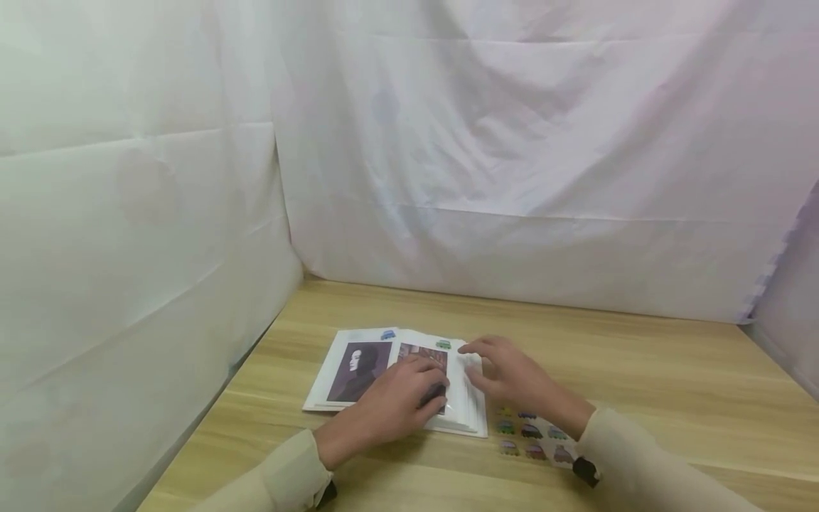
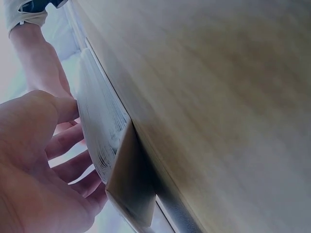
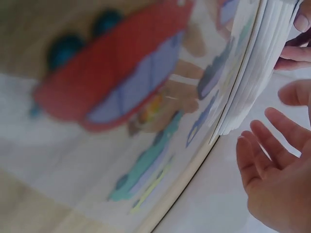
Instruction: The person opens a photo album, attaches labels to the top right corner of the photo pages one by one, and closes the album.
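Note:
A photo album [image 1: 316,387] with white pages lies open on the table. Its left page carries a dark portrait photo [image 1: 374,366] and a blue car sticker [image 1: 388,335]; a green car sticker [image 1: 443,344] is at the top of the right page. My left hand [image 1: 399,398] rests over the right page with bent, loose fingers, covering much of the photo there. Beside the album's right edge hovers my right hand [image 1: 518,373], its fingers spread and nothing in its grasp. The thick stack of pages [image 3: 262,68] shows edge-on in the right wrist view.
A clear sheet of car stickers [image 1: 531,432] lies right of the album, partly under my right forearm; a red car sticker [image 3: 116,73] looms close in the right wrist view. White cloth [image 1: 512,142] hangs behind and to the left of the wooden table [image 1: 672,384].

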Demonstrator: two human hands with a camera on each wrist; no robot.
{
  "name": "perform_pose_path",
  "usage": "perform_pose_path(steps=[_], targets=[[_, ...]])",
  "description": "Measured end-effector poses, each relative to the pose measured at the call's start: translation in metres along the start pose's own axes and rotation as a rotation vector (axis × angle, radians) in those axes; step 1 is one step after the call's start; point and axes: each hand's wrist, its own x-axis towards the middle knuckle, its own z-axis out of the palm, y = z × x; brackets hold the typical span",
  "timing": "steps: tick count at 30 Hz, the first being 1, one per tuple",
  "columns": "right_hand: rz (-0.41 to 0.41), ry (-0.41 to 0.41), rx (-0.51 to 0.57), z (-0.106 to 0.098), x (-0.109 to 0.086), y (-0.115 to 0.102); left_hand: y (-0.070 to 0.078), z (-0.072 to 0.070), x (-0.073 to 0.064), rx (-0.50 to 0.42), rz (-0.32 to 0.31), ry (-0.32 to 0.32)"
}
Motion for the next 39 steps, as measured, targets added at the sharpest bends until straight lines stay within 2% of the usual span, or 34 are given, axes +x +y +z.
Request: perform_pose_path(steps=[5, 10, 15, 22, 29, 35, 39], targets=[[-0.105, -0.008, -0.045, 0.007, 0.004, -0.002, -0.005, 0.002, -0.003, -0.003, 0.004, 0.034], [-0.1, -0.048, -0.044, 0.011, 0.007, -0.002, -0.008, 0.003, -0.006, -0.027, 0.039, 0.096], [-0.093, -0.072, -0.038, 0.015, 0.009, 0.0, -0.011, 0.004, -0.011, -0.053, 0.037, 0.111], [-0.113, -0.077, -0.031, 0.019, 0.008, 0.002, -0.021, -0.001, -0.028, -0.06, -0.05, 0.084], [-0.093, -0.096, -0.058, 0.022, 0.007, 0.007, -0.046, -0.018, -0.05, -0.108, -0.142, 0.074], [-0.102, -0.106, -0.053, 0.022, 0.008, 0.009, -0.073, -0.034, -0.071, -0.126, -0.207, -0.02], [-0.107, -0.115, -0.052, 0.021, 0.008, 0.008, -0.086, -0.042, -0.086, -0.131, -0.248, -0.082]])
